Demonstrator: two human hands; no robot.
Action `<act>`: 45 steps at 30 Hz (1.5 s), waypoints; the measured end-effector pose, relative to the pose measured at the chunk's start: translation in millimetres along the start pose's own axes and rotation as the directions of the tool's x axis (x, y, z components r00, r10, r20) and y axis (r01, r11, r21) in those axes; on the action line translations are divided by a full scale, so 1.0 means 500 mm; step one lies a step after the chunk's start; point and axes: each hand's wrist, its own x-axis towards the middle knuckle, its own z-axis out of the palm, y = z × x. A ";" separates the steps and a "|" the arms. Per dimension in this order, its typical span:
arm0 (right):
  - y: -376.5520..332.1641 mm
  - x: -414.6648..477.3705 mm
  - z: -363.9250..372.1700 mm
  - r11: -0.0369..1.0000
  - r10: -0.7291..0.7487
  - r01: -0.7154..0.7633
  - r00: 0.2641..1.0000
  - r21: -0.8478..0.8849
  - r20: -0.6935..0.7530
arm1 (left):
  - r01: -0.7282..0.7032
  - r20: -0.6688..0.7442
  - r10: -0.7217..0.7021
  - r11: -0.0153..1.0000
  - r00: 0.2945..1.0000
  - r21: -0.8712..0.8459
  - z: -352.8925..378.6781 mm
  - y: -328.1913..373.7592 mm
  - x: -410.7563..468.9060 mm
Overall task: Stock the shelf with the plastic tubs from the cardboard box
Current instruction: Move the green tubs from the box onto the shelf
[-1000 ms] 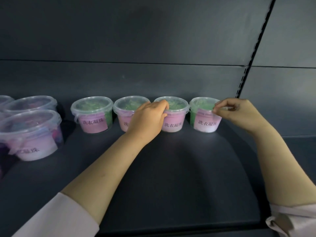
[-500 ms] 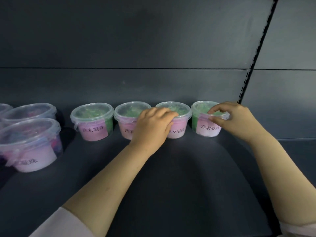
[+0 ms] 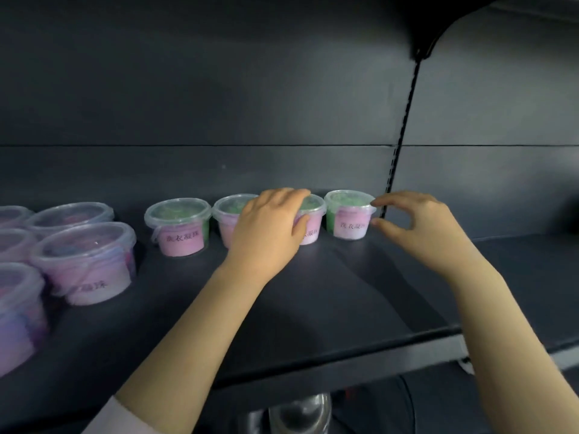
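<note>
The row of small tubs (image 3: 177, 227), four in number with green contents and pink labels turned forward, is found standing upright along the back of the shelf (image 3: 329, 311), each tub just beside the next. The third tub (image 3: 311, 234) from the left is largely covered by the left hand (image 3: 269, 228). The fingers are curled over its lid and the thumb is laid against its side, so it is judged to be gripped while it is squared into line. The fourth tub (image 3: 349, 219) closes the row at the right, near the slotted upright (image 3: 404, 130). The right hand (image 3: 416, 228) is held just beside it with thumb and forefinger spread apart and nothing held; contact with the rim cannot be confirmed. Larger purple tubs (image 3: 84, 261) are noted in a cluster at the left, apart from the row. The cardboard box is not in view, so the remaining stock cannot be stated. Only the back of the shelf is occupied by the row, and stocking is judged part done.
</note>
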 end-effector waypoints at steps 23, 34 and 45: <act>-0.342 -0.976 0.045 0.760 0.626 -0.648 0.751 -0.050 -0.211 | -0.106 0.257 0.217 0.917 0.942 -0.385 -0.179 0.083 -0.783; -0.228 -1.217 -0.031 0.506 0.842 -0.862 0.490 0.018 -0.228 | -0.129 0.422 0.401 0.831 0.813 -0.541 -0.036 0.276 -0.865; 0.107 -1.332 -0.016 0.308 0.947 -0.947 0.315 0.093 0.070 | -0.014 0.700 0.391 0.878 0.598 -0.478 0.229 0.483 -0.882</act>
